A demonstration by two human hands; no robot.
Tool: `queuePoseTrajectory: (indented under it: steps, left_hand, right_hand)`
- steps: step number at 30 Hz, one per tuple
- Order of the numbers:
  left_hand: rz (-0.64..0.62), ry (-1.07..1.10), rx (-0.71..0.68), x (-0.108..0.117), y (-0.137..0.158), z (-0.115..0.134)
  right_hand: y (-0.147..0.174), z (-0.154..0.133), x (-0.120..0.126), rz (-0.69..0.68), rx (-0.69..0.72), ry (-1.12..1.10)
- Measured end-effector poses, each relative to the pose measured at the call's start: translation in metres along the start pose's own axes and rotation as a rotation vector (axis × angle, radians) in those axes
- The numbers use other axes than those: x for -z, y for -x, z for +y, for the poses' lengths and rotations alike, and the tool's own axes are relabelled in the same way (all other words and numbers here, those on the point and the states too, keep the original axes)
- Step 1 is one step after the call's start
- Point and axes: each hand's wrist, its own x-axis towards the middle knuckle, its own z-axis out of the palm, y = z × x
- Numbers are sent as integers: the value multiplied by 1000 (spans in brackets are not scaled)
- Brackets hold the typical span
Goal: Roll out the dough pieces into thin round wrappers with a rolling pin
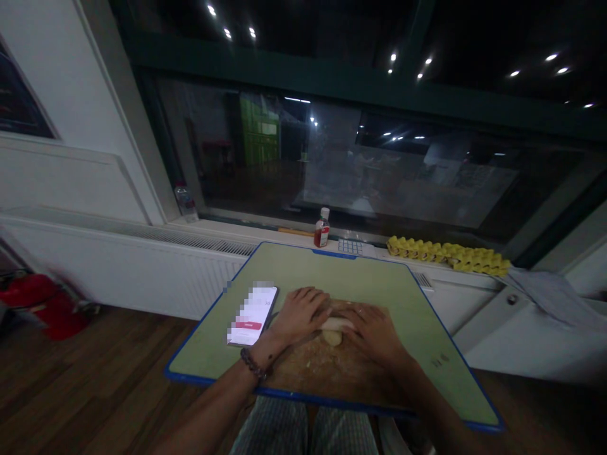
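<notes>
A pale rolling pin [337, 324] lies crosswise over a small rounded piece of dough [332, 338] on a brown wooden board [327, 373]. Over the pin's left end rests my left hand [303, 314], its fingers bent forward over it and a beaded bracelet at the wrist. My right hand [374, 332] covers the other end in the same way, so both ends of the pin are hidden. Part of the dough shows on the near side of the pin, between my hands. Pale smears mark the board.
A lit phone [253, 316] lies left of my left hand on the blue-edged green table [294, 262]. The windowsill behind holds a bottle of red liquid [321, 229], a clear bottle [186, 203] and yellow egg trays [446, 256]. A red fire extinguisher [42, 306] stands at left.
</notes>
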Motion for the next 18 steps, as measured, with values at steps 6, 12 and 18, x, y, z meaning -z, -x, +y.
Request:
queuePoseTrajectory:
  steps: [6,12,18]
  left_hand:
    - [66,-7,-84,19,5,5]
    - [227,-2,-6,20,28,18]
    - [294,4,83,34,28,24]
  right_hand:
    - [4,2,-4,-126,-85,-107]
    - [-4,12,5,-20,-99,-383]
    - [2,7,14,-66,-5,-301]
